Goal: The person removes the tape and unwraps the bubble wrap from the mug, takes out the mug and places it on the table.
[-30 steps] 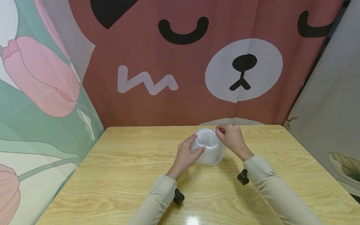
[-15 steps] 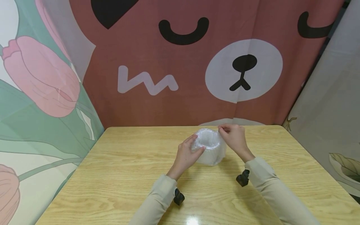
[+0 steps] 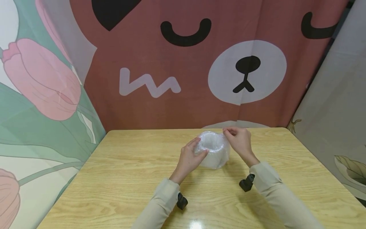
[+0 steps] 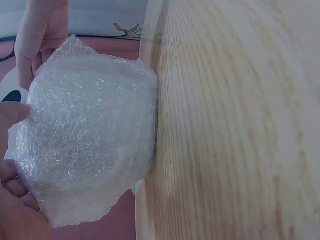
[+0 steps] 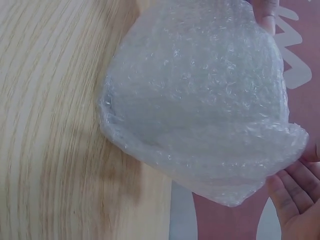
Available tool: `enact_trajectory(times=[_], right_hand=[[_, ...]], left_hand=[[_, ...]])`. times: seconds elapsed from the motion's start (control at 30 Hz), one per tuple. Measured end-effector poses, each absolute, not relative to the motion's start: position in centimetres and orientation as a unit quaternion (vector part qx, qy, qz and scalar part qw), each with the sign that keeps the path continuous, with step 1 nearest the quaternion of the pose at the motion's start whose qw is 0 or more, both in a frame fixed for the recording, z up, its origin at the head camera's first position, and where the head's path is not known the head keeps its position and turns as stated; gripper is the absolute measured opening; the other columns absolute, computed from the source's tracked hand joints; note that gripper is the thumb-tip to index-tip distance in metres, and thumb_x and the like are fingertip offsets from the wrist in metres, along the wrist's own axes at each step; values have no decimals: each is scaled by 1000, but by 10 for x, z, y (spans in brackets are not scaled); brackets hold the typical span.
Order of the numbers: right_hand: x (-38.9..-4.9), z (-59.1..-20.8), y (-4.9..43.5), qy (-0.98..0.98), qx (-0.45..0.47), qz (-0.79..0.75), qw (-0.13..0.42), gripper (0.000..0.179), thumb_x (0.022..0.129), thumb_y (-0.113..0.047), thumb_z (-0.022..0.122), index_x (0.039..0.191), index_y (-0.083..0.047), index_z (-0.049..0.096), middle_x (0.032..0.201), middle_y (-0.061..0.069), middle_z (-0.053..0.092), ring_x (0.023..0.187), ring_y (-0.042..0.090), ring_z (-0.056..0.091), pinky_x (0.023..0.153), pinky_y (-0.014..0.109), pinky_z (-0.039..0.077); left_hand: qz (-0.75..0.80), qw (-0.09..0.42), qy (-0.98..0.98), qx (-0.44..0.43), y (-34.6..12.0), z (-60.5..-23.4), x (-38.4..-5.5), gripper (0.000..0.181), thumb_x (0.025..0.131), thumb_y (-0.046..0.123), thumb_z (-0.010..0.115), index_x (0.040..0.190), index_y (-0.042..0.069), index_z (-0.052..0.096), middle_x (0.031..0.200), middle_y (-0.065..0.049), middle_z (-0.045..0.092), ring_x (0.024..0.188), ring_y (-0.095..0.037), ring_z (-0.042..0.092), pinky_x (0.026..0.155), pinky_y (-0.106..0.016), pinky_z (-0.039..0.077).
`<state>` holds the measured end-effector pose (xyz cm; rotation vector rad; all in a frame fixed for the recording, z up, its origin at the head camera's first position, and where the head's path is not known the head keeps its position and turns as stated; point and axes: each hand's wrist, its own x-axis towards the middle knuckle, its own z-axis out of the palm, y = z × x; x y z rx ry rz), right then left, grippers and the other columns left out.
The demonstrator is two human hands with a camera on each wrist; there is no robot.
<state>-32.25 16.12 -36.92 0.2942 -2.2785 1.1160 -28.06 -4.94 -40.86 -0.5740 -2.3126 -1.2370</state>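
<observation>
Left hand (image 3: 189,158), its thumb and fingers parted, gripped the near left side of a hollow-topped roll of bubble wrap (image 3: 213,159), which stood on the wooden table (image 3: 128,178) close to its far edge, nearer the far right corner than the far left. Right hand (image 3: 239,140), fingers curled in, pinched a loose flap (image 5: 287,142) (clear, crinkled plastic) by the rim, and past the edge hung a reddish printed cloth (image 3: 137,111).

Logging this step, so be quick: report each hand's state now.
Left hand: holding the bubble wrap by its side.
Right hand: pinching the bubble wrap at its edge.
</observation>
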Motion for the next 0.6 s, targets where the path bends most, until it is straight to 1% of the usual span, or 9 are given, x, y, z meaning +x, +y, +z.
enact_trajectory(times=[0.03, 0.13, 0.27, 0.47, 0.6], right_hand=[[-322, -369, 161, -854, 104, 422, 288, 18, 90, -17, 67, 94, -1, 77, 85, 11, 73, 77, 25, 71, 66, 43, 57], [-321, -370, 161, -851, 84, 432, 285, 19, 90, -18, 68, 94, -3, 77, 85, 10, 73, 77, 23, 71, 64, 29, 55], [-320, -371, 161, -844, 62, 452, 281, 19, 90, -20, 68, 95, -4, 77, 83, 8, 73, 74, 20, 70, 57, 14, 46], [-321, -372, 162, -824, 41, 498, 267, 18, 89, -18, 67, 93, -4, 77, 82, 9, 73, 66, 8, 66, 54, 14, 48], [-321, -372, 162, -813, 32, 521, 259, 18, 88, -18, 67, 92, -3, 77, 82, 10, 73, 63, 4, 65, 55, 14, 49]], left_hand=[[-451, 224, -839, -208, -49, -409, -281, 56, 84, 22, 76, 128, -7, 58, 135, -18, 54, 123, -33, 51, 97, -40, 45], [-454, 216, -840, -206, -49, -409, -281, 57, 85, 23, 76, 129, -6, 57, 136, -17, 53, 125, -32, 50, 98, -39, 44], [-452, 215, -841, -208, -48, -409, -281, 57, 85, 23, 76, 130, -6, 57, 136, -17, 53, 125, -31, 50, 99, -39, 44], [-439, 233, -842, -210, -48, -409, -282, 56, 83, 22, 78, 128, -7, 58, 134, -19, 55, 123, -31, 52, 100, -38, 43], [-435, 243, -841, -211, -48, -410, -282, 56, 83, 22, 78, 126, -8, 59, 132, -19, 56, 122, -32, 53, 98, -39, 44]])
